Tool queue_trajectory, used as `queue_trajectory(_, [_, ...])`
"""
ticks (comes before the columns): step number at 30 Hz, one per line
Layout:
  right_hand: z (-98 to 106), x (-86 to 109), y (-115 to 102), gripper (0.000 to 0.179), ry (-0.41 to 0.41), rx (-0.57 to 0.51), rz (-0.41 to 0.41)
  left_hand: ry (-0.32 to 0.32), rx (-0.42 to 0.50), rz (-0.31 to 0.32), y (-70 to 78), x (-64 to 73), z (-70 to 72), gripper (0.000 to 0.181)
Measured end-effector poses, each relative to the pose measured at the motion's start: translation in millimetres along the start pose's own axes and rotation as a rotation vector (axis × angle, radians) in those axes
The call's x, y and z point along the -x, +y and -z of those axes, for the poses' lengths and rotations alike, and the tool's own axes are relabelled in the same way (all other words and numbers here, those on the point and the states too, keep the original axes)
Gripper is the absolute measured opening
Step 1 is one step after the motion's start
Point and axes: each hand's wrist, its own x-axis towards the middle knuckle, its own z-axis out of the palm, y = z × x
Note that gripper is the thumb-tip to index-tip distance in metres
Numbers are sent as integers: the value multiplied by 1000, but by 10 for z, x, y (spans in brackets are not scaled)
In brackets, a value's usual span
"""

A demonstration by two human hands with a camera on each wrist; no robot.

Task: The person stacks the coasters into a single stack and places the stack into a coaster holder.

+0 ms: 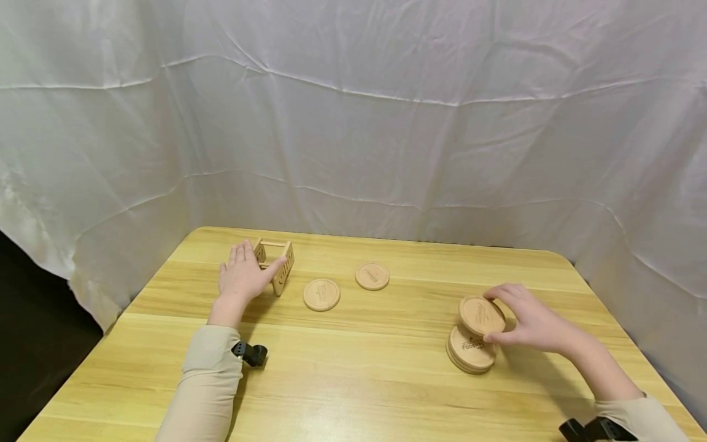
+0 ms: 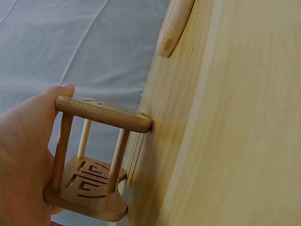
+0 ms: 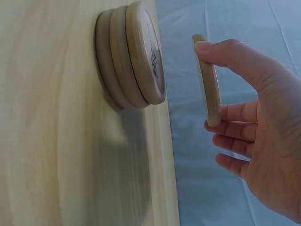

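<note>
Left hand [image 1: 241,279]: pale wooden two-panel rack [image 1: 284,274] is gripped; right hand [image 1: 533,319]: round tan wooden coaster [image 1: 479,315] is pinched.
Transfer is seemingly being done; next, steady pinch is required.

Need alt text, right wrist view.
A right hand pinches a round wooden coaster by its edge, apart from a stack of three coasters on a wooden table. Bluish-grey cloth fills the background.

Round wooden coasters [image 1: 322,294] and cut-out rack [image 1: 285,274].
Right of the standing rack: two coasters flat; farther right, a held coaster [image 1: 480,316] above a three-coaster stack [image 1: 471,350].
</note>
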Motion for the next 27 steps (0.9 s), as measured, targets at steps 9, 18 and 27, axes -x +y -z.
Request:
queue_trajectory(9, [-2, 56, -100, 73, -40, -22, 8, 13, -1, -4, -12, -17, -14, 115])
queue_trajectory(18, [-48, 117, -164, 72, -70, 1, -6, 5, -7, -5, -1, -6, -2, 115])
queue_trajectory(27, [-91, 153, -210, 72, -65, 8, 33, 4, -2, -3, -6, -1, 0, 115])
